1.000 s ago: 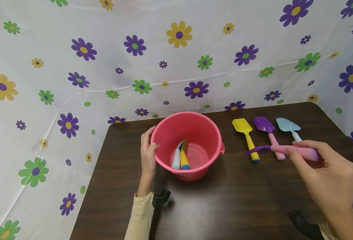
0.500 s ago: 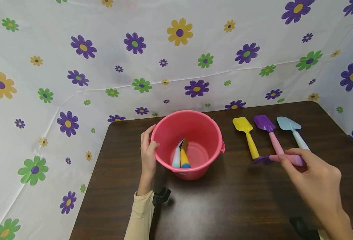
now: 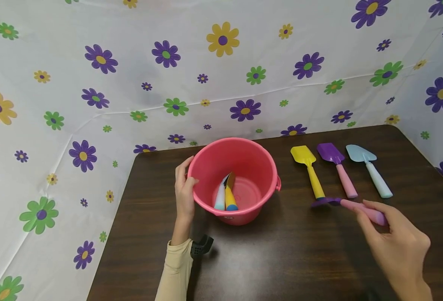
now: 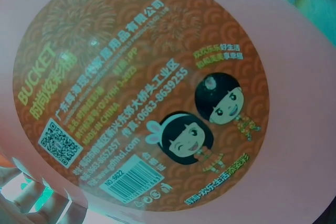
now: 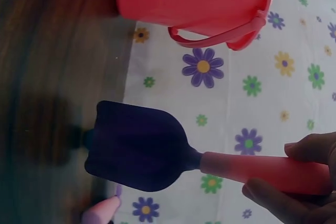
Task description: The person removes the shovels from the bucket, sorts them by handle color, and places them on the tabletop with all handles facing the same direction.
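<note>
My left hand (image 3: 185, 196) grips the left rim of a pink bucket (image 3: 240, 215), thumb inside and fingers outside. Two tools lie in the bucket, a white-handled one (image 3: 220, 197) and a yellow-handled one (image 3: 230, 198) with a blue end. In the left wrist view the bucket's round label (image 4: 142, 98) fills most of the picture. My right hand (image 3: 402, 242) pinches the pink handle of a toy shovel (image 5: 139, 148) with a purple blade, held level above the table. Its blade points left, toward the bucket, and overlaps the yellow shovel's handle end in the head view.
On the table's right side lie a yellow shovel (image 3: 313, 177), a purple shovel with pink handle (image 3: 343, 177) and a pale blue trowel (image 3: 375, 177), side by side. The dark wooden table (image 3: 266, 259) meets a flowered sheet (image 3: 191, 62) at its back.
My right hand has moved left and slightly lower with the held shovel, uncovering the pale blue trowel's handle. My left hand and the bucket have stayed in place.
</note>
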Tool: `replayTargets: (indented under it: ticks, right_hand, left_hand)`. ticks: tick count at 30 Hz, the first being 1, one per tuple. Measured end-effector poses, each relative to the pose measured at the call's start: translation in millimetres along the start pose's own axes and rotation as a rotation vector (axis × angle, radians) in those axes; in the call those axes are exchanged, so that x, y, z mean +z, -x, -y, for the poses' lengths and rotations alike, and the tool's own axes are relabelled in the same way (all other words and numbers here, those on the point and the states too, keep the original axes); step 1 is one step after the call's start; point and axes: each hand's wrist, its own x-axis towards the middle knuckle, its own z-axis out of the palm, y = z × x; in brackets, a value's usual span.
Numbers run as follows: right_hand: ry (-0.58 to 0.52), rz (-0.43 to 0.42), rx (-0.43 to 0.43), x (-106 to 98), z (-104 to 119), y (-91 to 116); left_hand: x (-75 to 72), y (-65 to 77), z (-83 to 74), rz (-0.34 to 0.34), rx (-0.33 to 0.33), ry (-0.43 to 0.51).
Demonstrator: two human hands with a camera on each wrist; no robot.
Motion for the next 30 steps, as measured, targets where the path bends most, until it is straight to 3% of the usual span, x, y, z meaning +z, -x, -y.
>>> replayTargets:
  ticks: [8, 17, 21, 30]
  right_hand:
    - [-0.023, -0.061, -0.022, 9, -8, 17]
    - [0.021, 0.072, 0.040, 6, -12, 33]
    - [0.079, 0.244, 0.114, 5, -14, 42]
    - [0.140, 0.798, 0.294, 15, -24, 47]
  left_hand:
    - [-0.2, 2.1, 1.5, 0.000, -0.001, 0.005]
    - [0.0, -0.5, 0.6, 0.013, 0.008, 0.003]
    - [-0.1, -0.7, 0.3, 0.014, 0.006, 0.005]
    - [-1.3, -0.3, 0.3, 0.009, -0.002, 0.007]
